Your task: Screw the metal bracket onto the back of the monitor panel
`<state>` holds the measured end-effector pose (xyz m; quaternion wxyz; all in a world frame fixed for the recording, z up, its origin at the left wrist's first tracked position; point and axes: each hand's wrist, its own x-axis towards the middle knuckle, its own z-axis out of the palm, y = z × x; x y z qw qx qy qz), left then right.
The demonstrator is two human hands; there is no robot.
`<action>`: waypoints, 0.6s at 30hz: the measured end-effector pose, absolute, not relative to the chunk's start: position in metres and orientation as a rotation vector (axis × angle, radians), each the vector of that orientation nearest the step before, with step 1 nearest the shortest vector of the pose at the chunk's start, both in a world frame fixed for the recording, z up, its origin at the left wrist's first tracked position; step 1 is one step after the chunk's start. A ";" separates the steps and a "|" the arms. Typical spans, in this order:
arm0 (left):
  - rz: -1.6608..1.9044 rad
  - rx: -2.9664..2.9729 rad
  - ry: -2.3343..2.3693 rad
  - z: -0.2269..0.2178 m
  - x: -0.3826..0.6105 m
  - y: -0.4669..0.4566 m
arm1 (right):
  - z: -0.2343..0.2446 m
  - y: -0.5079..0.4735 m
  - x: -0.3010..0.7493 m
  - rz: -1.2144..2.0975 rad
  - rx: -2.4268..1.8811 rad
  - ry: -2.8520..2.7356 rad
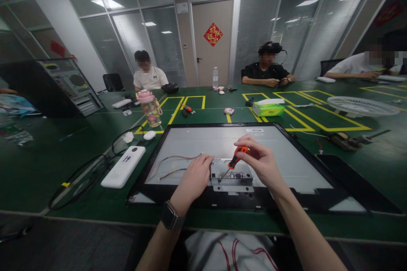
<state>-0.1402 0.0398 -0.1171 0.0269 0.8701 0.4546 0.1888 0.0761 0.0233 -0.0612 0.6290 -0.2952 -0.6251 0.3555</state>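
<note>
A flat monitor panel lies face down on the green table, its grey metal back showing. My right hand is closed around an orange-handled screwdriver, whose tip points down-left onto a small metal board cover near the panel's front edge. My left hand rests curled on the panel just left of that cover, fingers bent at its edge; a watch sits on the wrist. Thin coloured wires run across the panel to the left of my left hand.
A white power bank and black cables lie left of the panel. Behind are a pink bottle, a green tissue box, a white fan grille and an open computer case. Three people sit at the far side.
</note>
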 end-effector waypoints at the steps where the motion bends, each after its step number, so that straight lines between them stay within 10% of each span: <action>1: 0.587 2.685 1.408 -0.118 -0.140 0.040 | -0.061 0.024 0.076 0.811 -0.660 -1.425; 18: 0.587 2.664 1.398 -0.113 -0.140 0.038 | -0.069 0.025 0.081 1.010 -0.619 -1.461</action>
